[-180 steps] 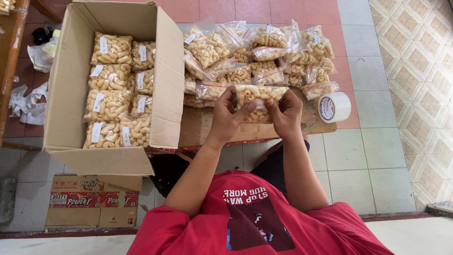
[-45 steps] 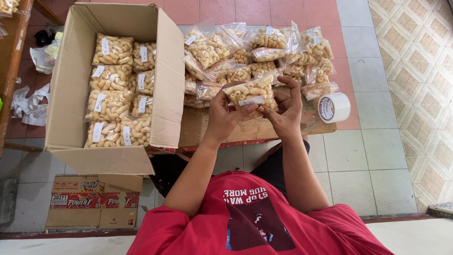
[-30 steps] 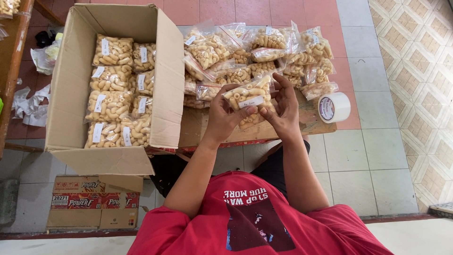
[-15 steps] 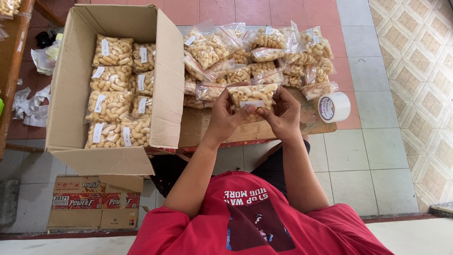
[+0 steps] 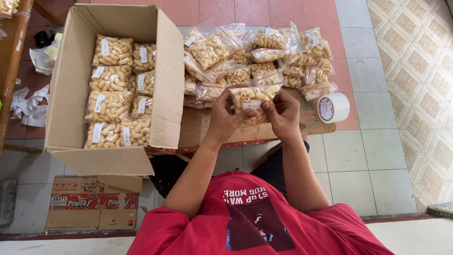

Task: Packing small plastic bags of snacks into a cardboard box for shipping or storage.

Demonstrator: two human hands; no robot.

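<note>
A clear plastic bag of pale tube-shaped snacks (image 5: 252,96) with a small white label is held up over the low wooden table (image 5: 212,128). My left hand (image 5: 226,115) grips its left side, thumb on the label. My right hand (image 5: 282,112) pinches its right side. Behind the bag lies a heap of several similar filled bags (image 5: 257,52). To the left stands an open cardboard box (image 5: 71,80) with several labelled bags (image 5: 115,89) packed in two rows.
A white tape roll (image 5: 333,107) sits at the table's right end. A flattened printed carton (image 5: 92,202) lies on the floor below the box. Crumpled white paper (image 5: 28,106) and a wooden bench edge (image 5: 12,61) are at the far left. Tiled floor surrounds the table.
The bag was tilted with its label up, and my right fingers were spread behind it. It now sits level between both hands, and my right hand has closed on its right edge.
</note>
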